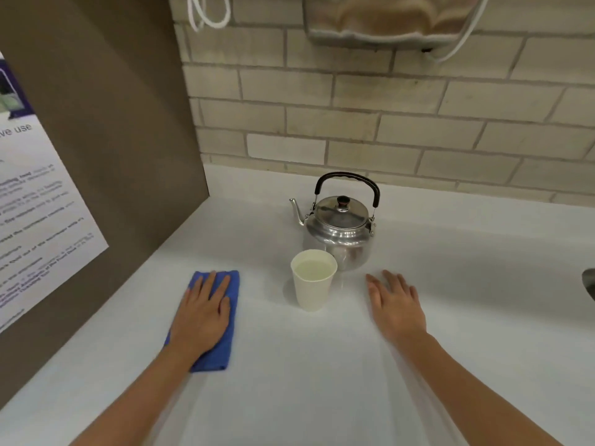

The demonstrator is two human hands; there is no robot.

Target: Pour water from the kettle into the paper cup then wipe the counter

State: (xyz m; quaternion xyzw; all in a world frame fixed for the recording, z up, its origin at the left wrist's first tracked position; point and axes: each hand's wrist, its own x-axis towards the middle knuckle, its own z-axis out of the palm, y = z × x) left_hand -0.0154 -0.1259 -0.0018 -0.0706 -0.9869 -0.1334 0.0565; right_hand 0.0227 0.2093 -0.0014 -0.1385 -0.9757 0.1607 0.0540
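A white paper cup holding water stands upright on the white counter. Just behind it sits a shiny metal kettle with a black handle, lid on, spout pointing left. A folded blue cloth lies flat on the counter left of the cup. My left hand rests palm down on the cloth, fingers spread and flat. To the right of the cup, my right hand lies flat on the bare counter, fingers apart, holding nothing.
A brown side panel with a printed notice walls off the left. Pale brick tiles form the back wall, with a wall-mounted dispenser above. A dark rim shows at the right edge.
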